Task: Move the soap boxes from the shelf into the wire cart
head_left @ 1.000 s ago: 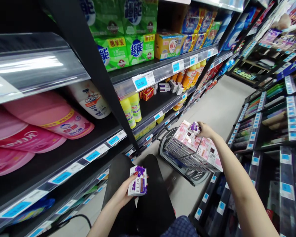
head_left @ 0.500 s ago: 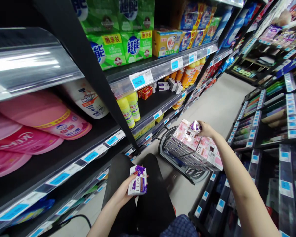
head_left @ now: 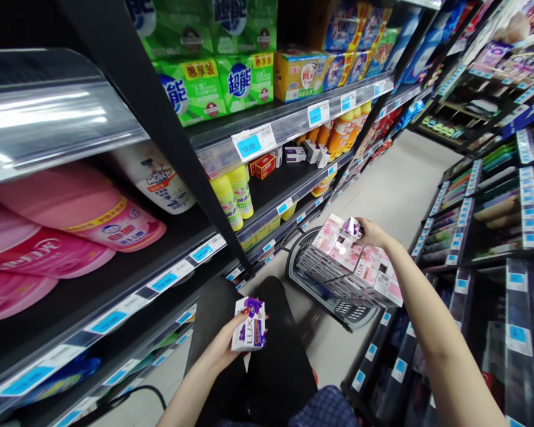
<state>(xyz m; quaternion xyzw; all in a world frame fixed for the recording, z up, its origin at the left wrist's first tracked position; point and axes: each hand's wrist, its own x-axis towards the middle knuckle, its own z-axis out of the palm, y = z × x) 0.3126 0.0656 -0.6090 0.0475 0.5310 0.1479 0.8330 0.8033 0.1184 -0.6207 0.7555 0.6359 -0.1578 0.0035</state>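
My left hand grips a white and purple LUX soap box, held above my knees. Out over the basket, my right hand has its fingers around a smaller-looking purple and white soap box. That box is at the top of a stack of pink LUX soap boxes; whether it rests on them I cannot tell. The stack fills much of a grey shopping basket standing on the floor. A few white and purple boxes lie on the shelf ahead, beside red boxes.
A black shelf upright stands close on my left. Pink bottles lie on the near shelf, and yellow bottles stand past the upright. Green soap packs sit higher up. Another shelf rack borders the aisle floor on the right.
Almost nothing differs. Both hands keep their boxes in nearly the same places, and the view has shifted only very slightly.
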